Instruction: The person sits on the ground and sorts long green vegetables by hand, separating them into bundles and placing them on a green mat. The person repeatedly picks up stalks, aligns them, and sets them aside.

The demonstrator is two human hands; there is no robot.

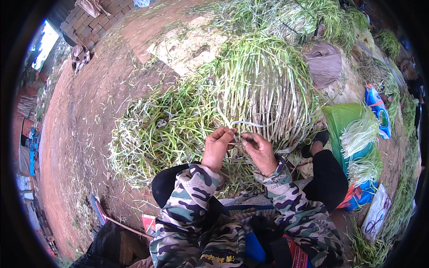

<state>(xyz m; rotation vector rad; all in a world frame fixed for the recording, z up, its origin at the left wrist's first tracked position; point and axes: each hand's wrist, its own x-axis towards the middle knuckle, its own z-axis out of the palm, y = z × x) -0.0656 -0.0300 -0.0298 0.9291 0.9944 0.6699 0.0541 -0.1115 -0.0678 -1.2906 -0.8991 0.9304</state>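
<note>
Pinched in the fingertips of my left hand [217,145] is a long leafy stalk [225,115], its green end pointing away from me. My right hand [259,149] meets it just to the right, thumb and fingers closed at the stalk's lower end. A thin pale strip [249,123] curls off to the right above my fingers. Right beyond my hands lies a large pile of long stalks [268,97], pale ends towards me and green leaves away. On the left is a tangled heap of loose leaves and peelings [161,134].
At the right, bundles of cleaned white stalks [360,135] rest on a green plastic bag [335,117]. Near it lie a blue-and-white packet [378,110] and a white sack [376,214]. A long-handled tool [124,226] lies at lower left. More greens [278,16] are heaped at the back.
</note>
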